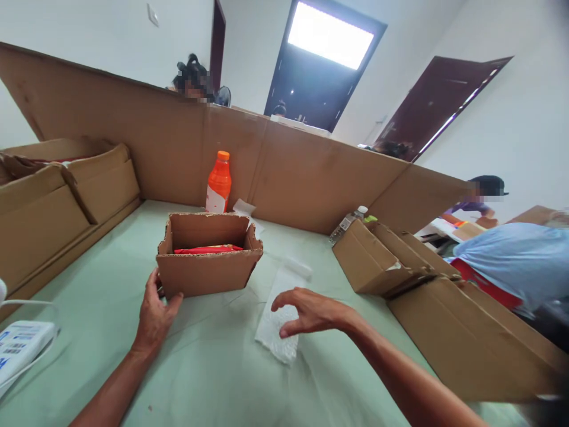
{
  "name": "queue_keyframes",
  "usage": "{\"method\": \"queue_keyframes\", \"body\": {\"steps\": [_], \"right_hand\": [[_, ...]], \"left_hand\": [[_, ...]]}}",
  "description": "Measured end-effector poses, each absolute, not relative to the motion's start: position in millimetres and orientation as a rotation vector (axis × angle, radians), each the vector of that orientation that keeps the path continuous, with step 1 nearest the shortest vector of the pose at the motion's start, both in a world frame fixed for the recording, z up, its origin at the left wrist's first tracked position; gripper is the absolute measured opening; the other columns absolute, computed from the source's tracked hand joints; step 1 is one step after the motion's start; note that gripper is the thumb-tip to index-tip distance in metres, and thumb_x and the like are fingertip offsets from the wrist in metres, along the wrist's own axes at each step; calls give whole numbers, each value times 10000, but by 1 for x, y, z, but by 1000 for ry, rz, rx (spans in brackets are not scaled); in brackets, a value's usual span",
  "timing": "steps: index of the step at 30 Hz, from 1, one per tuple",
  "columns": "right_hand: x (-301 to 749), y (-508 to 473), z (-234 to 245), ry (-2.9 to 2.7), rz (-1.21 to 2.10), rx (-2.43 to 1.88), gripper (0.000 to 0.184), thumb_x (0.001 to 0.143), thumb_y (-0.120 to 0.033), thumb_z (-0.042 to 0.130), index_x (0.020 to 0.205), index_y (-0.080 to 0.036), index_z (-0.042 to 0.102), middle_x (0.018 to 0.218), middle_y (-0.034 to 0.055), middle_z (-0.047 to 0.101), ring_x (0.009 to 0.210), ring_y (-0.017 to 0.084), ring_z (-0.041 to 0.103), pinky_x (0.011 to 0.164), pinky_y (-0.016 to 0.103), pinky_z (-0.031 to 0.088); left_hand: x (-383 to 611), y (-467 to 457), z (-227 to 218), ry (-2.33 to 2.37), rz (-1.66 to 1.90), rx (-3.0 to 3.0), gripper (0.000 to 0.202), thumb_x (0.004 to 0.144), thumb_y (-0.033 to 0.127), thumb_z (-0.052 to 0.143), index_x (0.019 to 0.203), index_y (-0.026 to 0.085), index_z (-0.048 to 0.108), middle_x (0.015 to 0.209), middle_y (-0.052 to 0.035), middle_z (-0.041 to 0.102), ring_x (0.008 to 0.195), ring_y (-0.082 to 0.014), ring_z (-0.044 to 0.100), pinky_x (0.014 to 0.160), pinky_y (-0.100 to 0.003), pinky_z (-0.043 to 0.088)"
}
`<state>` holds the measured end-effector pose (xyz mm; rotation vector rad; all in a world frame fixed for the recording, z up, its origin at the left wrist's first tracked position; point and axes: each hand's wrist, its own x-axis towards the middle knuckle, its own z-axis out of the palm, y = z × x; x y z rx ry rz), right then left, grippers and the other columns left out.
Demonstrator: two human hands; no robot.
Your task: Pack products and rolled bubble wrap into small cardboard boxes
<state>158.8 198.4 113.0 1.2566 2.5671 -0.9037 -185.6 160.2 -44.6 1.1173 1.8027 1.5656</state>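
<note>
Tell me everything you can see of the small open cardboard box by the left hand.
The small cardboard box is plain brown, with an open top and rough edges that look corrugated; its end walls are cut unevenly. It stands upright on the pale green tabletop, a long side facing the camera, in front of an orange bottle. Red items show inside. The left hand appears to touch its near left corner.

Left grip (pixel 155 314) touches the box (pixel 205 276); right grip (pixel 315 310) hovers above bubble wrap (pixel 273 332).
</note>
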Motion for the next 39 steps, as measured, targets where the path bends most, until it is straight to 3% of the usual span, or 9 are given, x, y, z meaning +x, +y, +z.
{"method": "queue_keyframes", "body": {"steps": [5, 10, 15, 22, 27, 32, 34, 37, 39], "right_hand": [[168, 220, 117, 2659, -1096, 1652, 301, 845, -410, 667, 1047, -200, 738, 1046, 87, 756, 952, 257, 699, 817, 367, 533], [123, 248, 72, 2772, -1231, 1689, 429, 782, -286, 682, 1198, -191, 644, 1256, 106, 686, 1041, 246, 682, 823, 357, 542], [85, 248, 24, 2834, -1430, 1689, 427, 767, -228, 655, 1186, -200, 580, 1118, 67, 727, 961, 215, 696, 726, 297, 548], [110, 263, 6, 2829, -1354, 2051, 330, 819, -343, 615, 1112, -190, 599, 960, 74, 730, 826, 237, 679, 713, 348, 530], [114, 295, 0, 2830, -1344, 2189, 396, 790, -308, 622, 1168, -191, 605, 1038, 90, 732, 874, 252, 688, 786, 391, 551], [118, 310, -1, 2852, -1462, 2178, 519, 794, -272, 611, 1308, -209, 577, 1291, 103, 667, 1084, 239, 673, 853, 367, 565], [135, 297, 5, 2853, -1441, 2185, 447, 812, -291, 600, 1248, -201, 630, 1345, 123, 639, 1174, 258, 633, 907, 394, 547], [172, 250, 17, 2852, -1402, 2136, 327, 815, -321, 623, 1111, -209, 707, 1284, 121, 681, 1189, 284, 624, 948, 443, 525], [194, 206, 21, 2878, -1338, 1983, 326, 815, -358, 670, 1112, -232, 722, 1268, 106, 696, 1191, 293, 628, 1000, 479, 496]], "left_hand": [[-188, 155, -34, 2054, 1556, 1286, 693, 748, 431, 588, 1375, 145, 510, 1143, -118, 637, 919, -248, 630, 827, -396, 539], [-190, 153, -27, 2062, 1580, 1294, 649, 757, 463, 540, 1316, 135, 554, 1047, -94, 659, 737, -193, 592, 661, -328, 515], [-186, 154, -25, 2005, 1544, 1136, 736, 734, 512, 547, 1352, 113, 516, 1027, -98, 675, 631, -165, 592, 673, -339, 535], [-163, 178, -17, 1747, 1440, 1218, 889, 730, 456, 630, 1498, 125, 330, 1207, -159, 644, 857, -215, 703, 841, -386, 562], [-156, 232, -20, 1644, 1429, 1162, 914, 705, 340, 699, 1510, 141, 314, 1238, -170, 646, 962, -241, 714, 941, -416, 535], [-149, 245, -27, 1656, 1389, 1155, 948, 745, 318, 649, 1557, 164, 184, 1557, -232, 363, 1178, -267, 647, 969, -401, 531], [-145, 222, -32, 1662, 1348, 1173, 916, 735, 322, 646, 1541, 157, 244, 1559, -228, 369, 1224, -294, 614, 989, -434, 524], [-144, 169, -43, 1657, 1252, 1290, 761, 720, 314, 648, 1433, 130, 455, 1402, -204, 562, 1206, -318, 617, 1067, -511, 466], [-145, 133, -50, 1660, 1183, 1462, 635, 760, 308, 616, 1372, 155, 539, 1369, -172, 604, 1235, -313, 605, 1101, -530, 440]]}}
